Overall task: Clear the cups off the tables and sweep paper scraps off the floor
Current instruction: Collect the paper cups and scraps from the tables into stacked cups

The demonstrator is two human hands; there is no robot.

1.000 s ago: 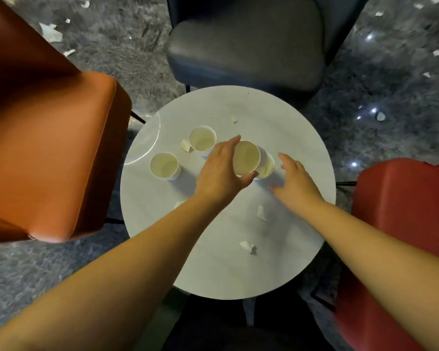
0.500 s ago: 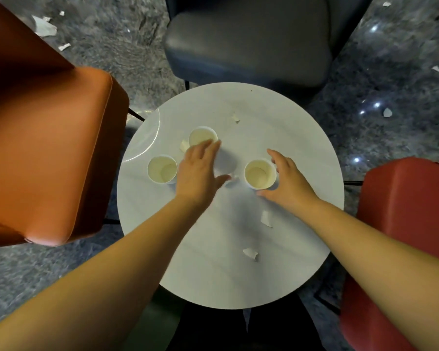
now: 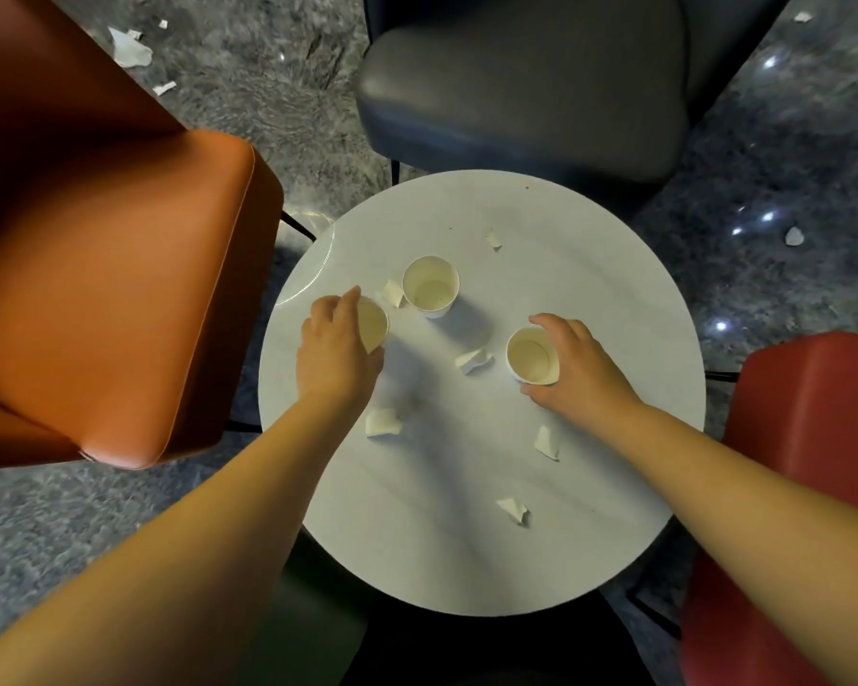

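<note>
Three white paper cups stand on a round white table [image 3: 590,512]. My left hand [image 3: 335,354] wraps around the left cup [image 3: 373,325] near the table's left edge. My right hand [image 3: 573,368] grips the right cup [image 3: 532,356] from its right side. The third cup [image 3: 431,285] stands free between them, further back. Several torn paper scraps lie on the tabletop, one [image 3: 474,361] between the hands and another [image 3: 382,422] by my left wrist.
An orange armchair [image 3: 110,289] stands at the left, a dark grey chair [image 3: 521,86] behind the table and a red chair [image 3: 808,487] at the right. Paper scraps [image 3: 130,49] litter the grey speckled floor, one [image 3: 793,236] at the right.
My left hand let go of the stacked cup, swung left past the back cup and closed on the left cup. My right hand took hold of the right cup and stays on it.
</note>
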